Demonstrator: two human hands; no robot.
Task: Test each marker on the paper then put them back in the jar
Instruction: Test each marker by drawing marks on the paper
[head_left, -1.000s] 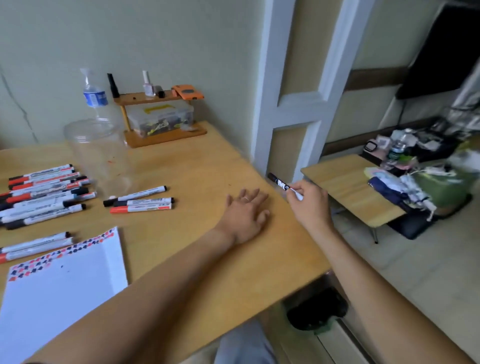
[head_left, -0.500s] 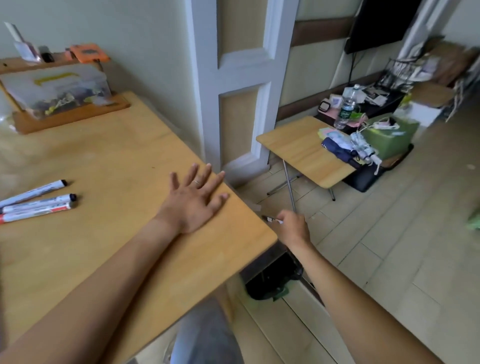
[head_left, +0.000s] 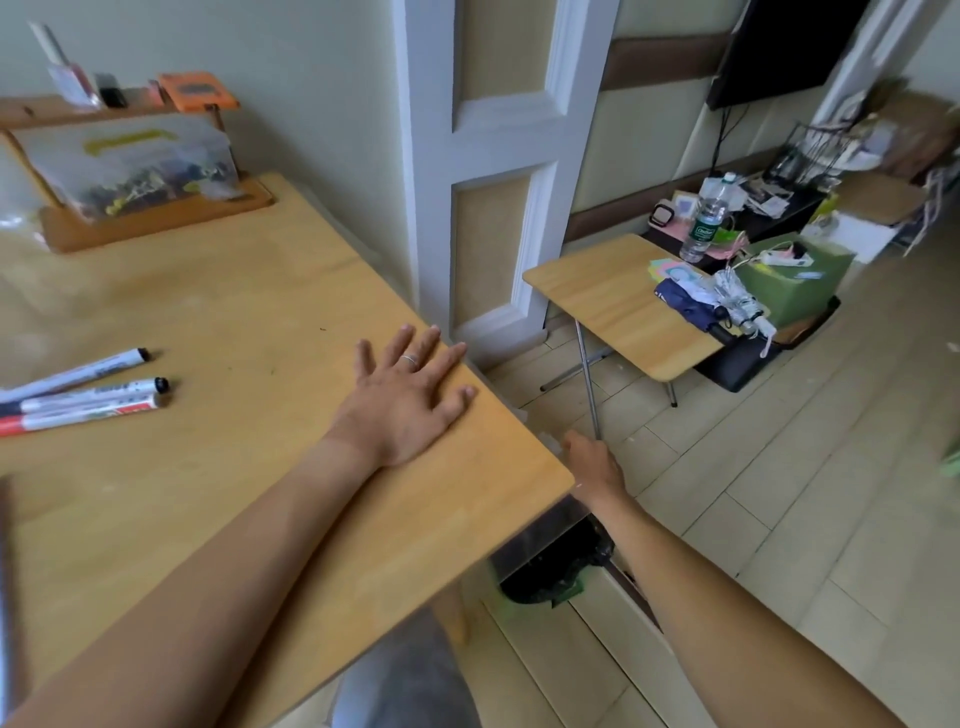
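My left hand (head_left: 410, 400) lies flat and open on the wooden table (head_left: 249, 291), near its right edge, with a ring on one finger. My right hand (head_left: 597, 467) is lowered beside the table's front right corner, above a black-lined bin (head_left: 556, 571). A pale blur sits at its fingertips, which the corner partly hides, so I cannot tell whether it holds a marker. Three white markers (head_left: 83, 402) with black and red ends lie together at the table's left. The paper is out of view.
A wooden shelf with a clear plastic box (head_left: 130, 166) stands at the back of the table. A white door frame (head_left: 488, 156) rises behind it. A low folding table (head_left: 613, 306) with umbrellas, a green box and clutter stands on the tiled floor to the right.
My right hand, which held a black-capped marker above the table edge, has dropped below the corner toward the bin. My view has swung right, away from the jar and paper. The left hand stayed flat.
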